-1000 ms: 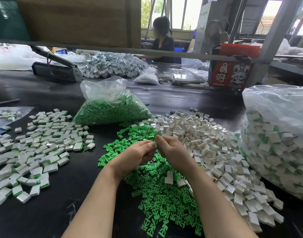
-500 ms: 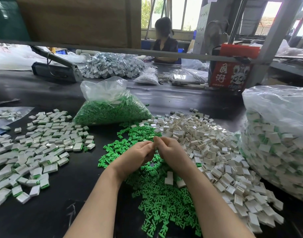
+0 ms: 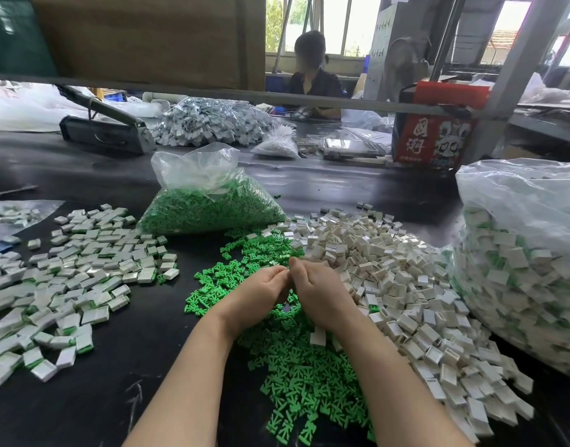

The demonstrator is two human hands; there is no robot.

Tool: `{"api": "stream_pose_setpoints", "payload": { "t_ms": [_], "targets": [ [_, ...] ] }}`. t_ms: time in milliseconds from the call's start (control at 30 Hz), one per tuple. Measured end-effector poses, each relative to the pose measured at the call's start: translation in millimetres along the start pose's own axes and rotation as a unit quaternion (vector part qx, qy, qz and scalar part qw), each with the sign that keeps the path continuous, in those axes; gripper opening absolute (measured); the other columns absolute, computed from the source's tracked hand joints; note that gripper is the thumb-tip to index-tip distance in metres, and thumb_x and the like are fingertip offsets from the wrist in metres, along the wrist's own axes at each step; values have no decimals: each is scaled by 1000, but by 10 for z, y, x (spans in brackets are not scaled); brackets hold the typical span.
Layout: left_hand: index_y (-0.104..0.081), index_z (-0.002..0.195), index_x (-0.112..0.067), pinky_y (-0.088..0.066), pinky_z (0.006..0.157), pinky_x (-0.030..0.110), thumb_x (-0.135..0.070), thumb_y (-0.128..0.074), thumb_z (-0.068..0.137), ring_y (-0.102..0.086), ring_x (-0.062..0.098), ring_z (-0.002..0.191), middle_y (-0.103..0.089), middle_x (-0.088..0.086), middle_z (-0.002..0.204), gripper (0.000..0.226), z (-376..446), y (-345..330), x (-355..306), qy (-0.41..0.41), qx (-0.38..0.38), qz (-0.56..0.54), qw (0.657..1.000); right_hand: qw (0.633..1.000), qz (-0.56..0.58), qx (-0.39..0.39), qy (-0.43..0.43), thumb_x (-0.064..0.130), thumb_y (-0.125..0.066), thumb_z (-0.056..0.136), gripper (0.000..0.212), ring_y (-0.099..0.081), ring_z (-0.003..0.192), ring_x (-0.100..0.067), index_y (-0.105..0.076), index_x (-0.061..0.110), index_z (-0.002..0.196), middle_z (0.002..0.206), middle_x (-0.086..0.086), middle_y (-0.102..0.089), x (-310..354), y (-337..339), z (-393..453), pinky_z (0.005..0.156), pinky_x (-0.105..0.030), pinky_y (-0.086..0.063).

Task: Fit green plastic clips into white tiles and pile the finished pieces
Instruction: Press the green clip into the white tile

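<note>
Over the loose green clips [image 3: 296,382], left hand [image 3: 261,298] and right hand [image 3: 319,295] meet, fingers curled, fingertips touching; what they pinch is hidden. Best press the clip in squarely. Bare white tiles [image 3: 390,279] lie right; finished pieces [image 3: 83,279] spread left across the worktop [image 3: 99,398].

Green clips [image 3: 296,375], white tiles [image 3: 406,285] (green-edged once finished [image 3: 67,285]), black table [image 3: 99,398].
</note>
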State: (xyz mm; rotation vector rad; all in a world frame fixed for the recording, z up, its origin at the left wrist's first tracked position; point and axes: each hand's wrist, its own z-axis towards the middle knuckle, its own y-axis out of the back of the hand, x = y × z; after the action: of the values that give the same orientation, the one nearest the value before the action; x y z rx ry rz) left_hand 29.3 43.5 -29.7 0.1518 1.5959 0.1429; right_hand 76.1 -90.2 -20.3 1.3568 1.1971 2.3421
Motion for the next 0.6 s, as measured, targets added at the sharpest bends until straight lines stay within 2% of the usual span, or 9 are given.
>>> {"api": "stream_pose_setpoints", "payload": {
  "t_ms": [67, 133, 200, 267, 300, 433, 600],
  "targets": [
    [-67, 104, -12, -45, 100, 49, -39, -43, 92, -60, 25, 98, -66, 25, 114, 38, 15, -17, 10, -7, -1, 21, 1000, 1000, -17, 1, -5, 38, -28, 105, 46, -53, 71, -19, -43, 30, 62, 67, 11, -52, 0, -18, 1, 64, -34, -36],
    [-67, 98, -17, -52, 88, 33, -30, -40, 102, -64, 15, 92, -72, 6, 98, 30, 44, -33, 29, -12, -7, 55, 998, 1000, -25, 2, -9, 39, -27, 105, 47, -56, 74, -20, -46, 29, 64, 69, 8, -56, -4, -31, -8, 66, -35, -40],
    [-64, 89, -20, -47, 70, 20, -20, -37, 106, -60, 4, 75, -67, -11, 78, 33, 62, -63, 42, -18, -18, 82, 996, 1000, -22, -4, -19, 38, -27, 105, 48, -58, 75, -21, -52, 25, 67, 74, 0, -63, -20, -42, -13, 69, -37, -44],
    [-62, 86, -22, -43, 65, 19, -19, -35, 107, -54, -1, 64, -61, -13, 71, 34, 79, -110, 58, -21, -32, 98, 994, 999, -20, -12, -31, 36, -27, 105, 48, -58, 74, -22, -51, 24, 65, 74, -3, -64, -37, -46, -13, 68, -37, -44],
    [-62, 88, -23, -44, 66, 21, -19, -35, 107, -55, 0, 66, -61, -12, 74, 33, 81, -134, 59, -24, -38, 107, 993, 999, -20, -14, -35, 35, -28, 104, 48, -58, 73, -22, -50, 24, 63, 74, -3, -63, -44, -44, -10, 67, -37, -43],
    [-65, 110, -12, -50, 92, 33, -21, -35, 106, -64, 15, 99, -70, 1, 104, 32, 91, -210, 59, -45, -65, 141, 987, 999, -18, -22, -39, 29, -30, 104, 48, -51, 63, -17, -47, 22, 59, 64, 2, -55, -78, -30, 4, 59, -33, -34],
    [-66, 112, -12, -50, 95, 42, -23, -36, 106, -65, 17, 100, -70, 2, 105, 32, 101, -249, 84, -52, -92, 163, 981, 998, -27, -25, -47, 27, -32, 103, 49, -46, 61, -15, -43, 24, 55, 61, 6, -49, -100, -21, 16, 60, -31, -31]
  ]
}}
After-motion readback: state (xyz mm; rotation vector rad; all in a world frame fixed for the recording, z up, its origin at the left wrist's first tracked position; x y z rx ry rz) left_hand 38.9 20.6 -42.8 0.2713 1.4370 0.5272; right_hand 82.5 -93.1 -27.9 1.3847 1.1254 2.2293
